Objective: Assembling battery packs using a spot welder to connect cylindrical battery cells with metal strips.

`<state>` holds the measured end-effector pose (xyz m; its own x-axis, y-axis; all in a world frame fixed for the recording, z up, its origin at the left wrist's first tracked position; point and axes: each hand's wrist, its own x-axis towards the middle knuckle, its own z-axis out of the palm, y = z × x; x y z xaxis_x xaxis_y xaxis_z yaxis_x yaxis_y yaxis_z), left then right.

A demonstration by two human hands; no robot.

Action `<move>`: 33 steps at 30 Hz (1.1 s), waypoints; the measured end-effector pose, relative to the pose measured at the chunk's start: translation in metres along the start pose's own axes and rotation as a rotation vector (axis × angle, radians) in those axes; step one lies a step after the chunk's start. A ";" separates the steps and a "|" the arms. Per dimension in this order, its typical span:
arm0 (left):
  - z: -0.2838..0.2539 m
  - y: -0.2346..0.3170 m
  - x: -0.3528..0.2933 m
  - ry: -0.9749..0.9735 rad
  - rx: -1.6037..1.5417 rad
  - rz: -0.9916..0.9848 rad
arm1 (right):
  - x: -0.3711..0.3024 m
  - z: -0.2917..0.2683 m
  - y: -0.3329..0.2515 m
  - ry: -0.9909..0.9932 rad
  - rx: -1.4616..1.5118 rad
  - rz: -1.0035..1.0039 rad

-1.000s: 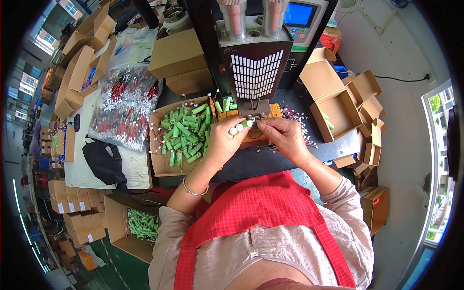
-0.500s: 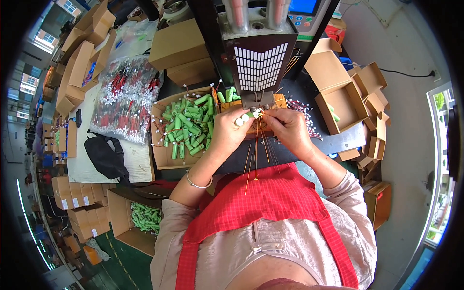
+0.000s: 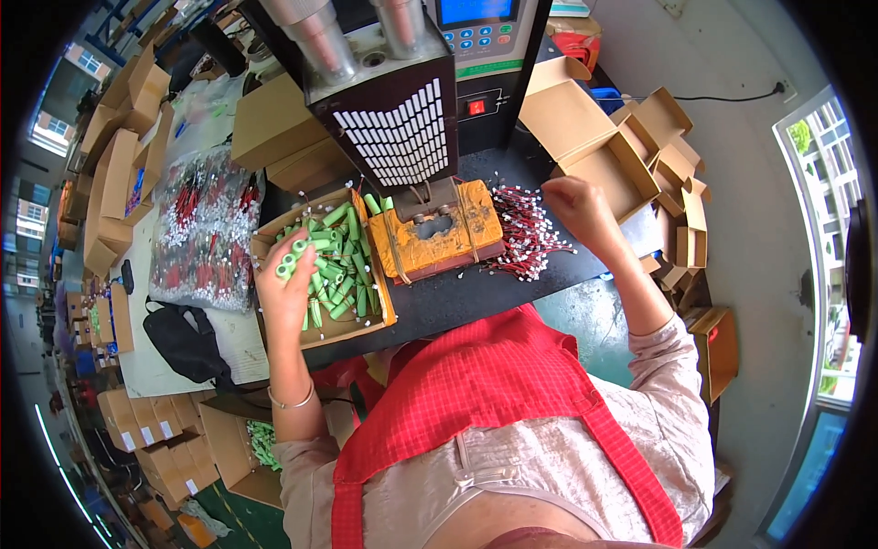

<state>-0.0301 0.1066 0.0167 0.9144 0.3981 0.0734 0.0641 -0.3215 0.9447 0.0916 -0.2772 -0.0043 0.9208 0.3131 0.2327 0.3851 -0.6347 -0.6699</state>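
Observation:
My left hand (image 3: 285, 279) is over the shallow cardboard tray (image 3: 370, 322) of green cylindrical cells (image 3: 337, 265) and grips a few of those cells between its fingers. My right hand (image 3: 576, 209) hovers at the right edge of a heap of short red-and-black wire leads (image 3: 523, 229), fingers curled; whether it holds a lead cannot be made out. Between the hands sits an orange-brown worn fixture block (image 3: 437, 236) under the dark head of a bench welding machine (image 3: 389, 101).
Open cardboard boxes (image 3: 594, 146) crowd the right side of the dark bench. Clear bags of red-wired parts (image 3: 206, 229) lie on a white table to the left, beside a black pouch (image 3: 183, 339). Stacked cartons (image 3: 119, 156) line the far left.
Both hands were together at the fixture block. Now the left hand has swung out to the tray of green cells and the right hand has moved out to the wire heap.

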 end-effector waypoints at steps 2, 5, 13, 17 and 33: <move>-0.013 -0.008 -0.002 0.027 0.139 0.086 | -0.006 0.006 0.009 -0.109 -0.083 0.021; -0.017 0.000 -0.011 -0.008 0.320 0.100 | -0.010 0.013 0.005 -0.054 -0.142 0.043; 0.022 0.025 -0.025 -0.192 -0.105 -0.166 | -0.015 0.021 0.005 -0.196 -0.091 0.265; 0.049 0.025 -0.027 -0.257 -0.379 -0.156 | -0.019 0.005 -0.005 -0.094 0.074 0.270; 0.113 0.023 -0.006 -0.191 0.104 0.351 | -0.011 0.018 -0.093 -0.555 0.710 0.452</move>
<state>0.0110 -0.0006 0.0017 0.9451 0.0853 0.3154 -0.2335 -0.4986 0.8348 0.0442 -0.2090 0.0432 0.7427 0.5467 -0.3867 -0.2851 -0.2644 -0.9213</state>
